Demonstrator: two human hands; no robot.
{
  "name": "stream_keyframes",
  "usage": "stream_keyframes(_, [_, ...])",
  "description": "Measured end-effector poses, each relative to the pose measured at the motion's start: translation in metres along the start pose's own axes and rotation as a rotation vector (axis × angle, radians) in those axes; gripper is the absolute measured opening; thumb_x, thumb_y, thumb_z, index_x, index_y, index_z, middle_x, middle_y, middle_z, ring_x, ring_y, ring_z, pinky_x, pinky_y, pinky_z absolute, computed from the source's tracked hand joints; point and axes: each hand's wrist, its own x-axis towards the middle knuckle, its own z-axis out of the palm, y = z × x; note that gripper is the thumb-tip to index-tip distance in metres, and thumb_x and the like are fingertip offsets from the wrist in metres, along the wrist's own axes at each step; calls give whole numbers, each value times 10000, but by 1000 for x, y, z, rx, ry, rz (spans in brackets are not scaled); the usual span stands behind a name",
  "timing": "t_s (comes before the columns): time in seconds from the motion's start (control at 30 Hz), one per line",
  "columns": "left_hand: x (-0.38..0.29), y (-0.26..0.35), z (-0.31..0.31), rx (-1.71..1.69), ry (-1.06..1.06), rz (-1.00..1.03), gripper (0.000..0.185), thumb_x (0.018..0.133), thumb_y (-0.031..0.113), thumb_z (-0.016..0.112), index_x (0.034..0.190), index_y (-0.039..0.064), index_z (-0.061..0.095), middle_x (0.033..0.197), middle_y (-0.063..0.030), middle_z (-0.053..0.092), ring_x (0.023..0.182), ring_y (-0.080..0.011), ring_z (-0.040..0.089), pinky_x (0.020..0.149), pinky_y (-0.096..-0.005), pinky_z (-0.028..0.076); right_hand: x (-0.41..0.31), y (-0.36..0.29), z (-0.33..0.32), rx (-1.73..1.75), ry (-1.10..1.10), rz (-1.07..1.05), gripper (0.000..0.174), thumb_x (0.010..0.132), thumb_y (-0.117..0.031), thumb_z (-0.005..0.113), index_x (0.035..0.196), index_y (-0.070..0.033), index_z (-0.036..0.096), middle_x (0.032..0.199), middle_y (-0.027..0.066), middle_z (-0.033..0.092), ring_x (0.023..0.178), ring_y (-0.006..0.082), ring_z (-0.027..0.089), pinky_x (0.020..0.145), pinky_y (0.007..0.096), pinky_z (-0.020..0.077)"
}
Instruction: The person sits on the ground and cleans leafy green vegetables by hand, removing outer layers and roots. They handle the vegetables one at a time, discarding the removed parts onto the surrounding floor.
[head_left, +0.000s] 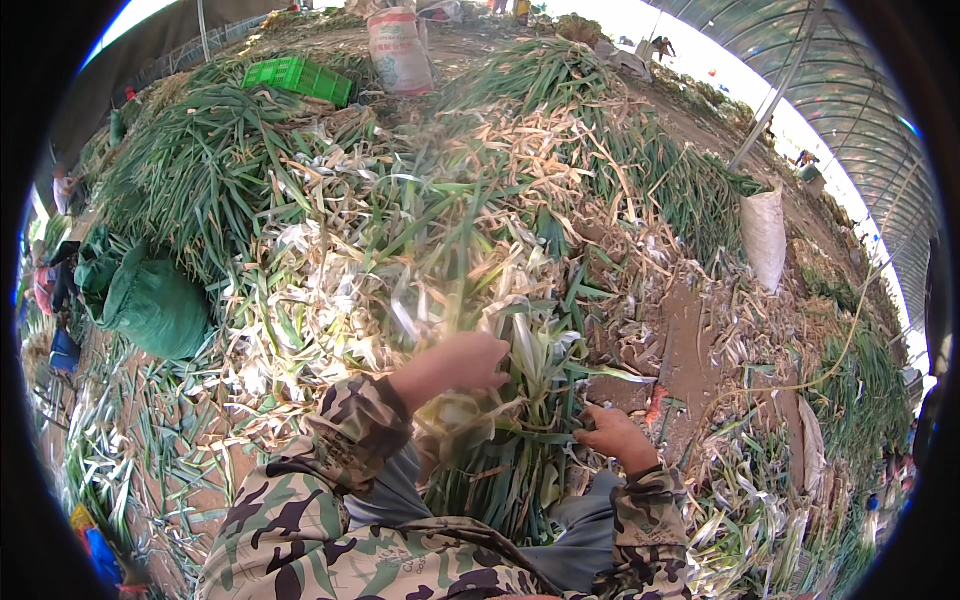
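A bundle of green onions (495, 480) lies between my knees, its long green leaves towards me. Above its far end is my left hand (465, 364), fingers curled; whether it grips a stalk is hidden. My right hand (615, 435) is at the bundle's right side, thumb and fingers bent in at the end of a flat green leaf (544, 436) and seemingly pinching it. Pale, loosened sheaths (532, 352) stand up between the hands. Just beyond, a broad heap of peeled white and yellow onion skins (322, 292) covers the ground. A blurred streak crosses the view above my left hand.
Piles of green onions rise at the left (195, 165) and far right (667, 187). A stuffed green sack (154, 304) sits left, a green plastic crate (300, 79) and a printed woven sack (400, 52) farther back. A pale sack (763, 236) and yellowish hose (840, 360) are right.
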Motion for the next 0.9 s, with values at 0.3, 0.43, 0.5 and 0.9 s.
stream_keyframes(0.3, [0,-3,3,-48,23,27,424,930,366,752,1015,-40,670,947,-258,729,927,-457,707,849,-526,573,-1,3,1,24,-12,47,558,859,-354,798,1272,5,694,1163,237,747,1099,392,720,970,448,559])
stream_keyframes(0.43, [2,0,3,-49,0,32,416,934,356,750,1026,-41,665,952,-251,731,926,-452,708,843,-526,574,-4,5,2,45,-38,59,557,860,-361,795,1271,2,699,1168,243,744,1103,395,718,975,451,558])
stream_keyframes(0.5, [3,2,1,-8,4,5,352,920,320,713,1169,71,700,1001,-200,749,927,-400,728,832,-485,581,-4,11,4,51,-45,56,559,855,-369,796,1266,-2,703,1164,246,743,1098,399,718,973,452,558])
stream_keyframes(0.9, [-19,-2,-54,-27,224,-100,428,898,373,789,1067,-8,693,911,-245,718,899,-421,706,811,-483,550,51,49,39,16,25,69,575,836,-433,763,1203,9,726,1144,256,743,1101,407,712,960,463,559])
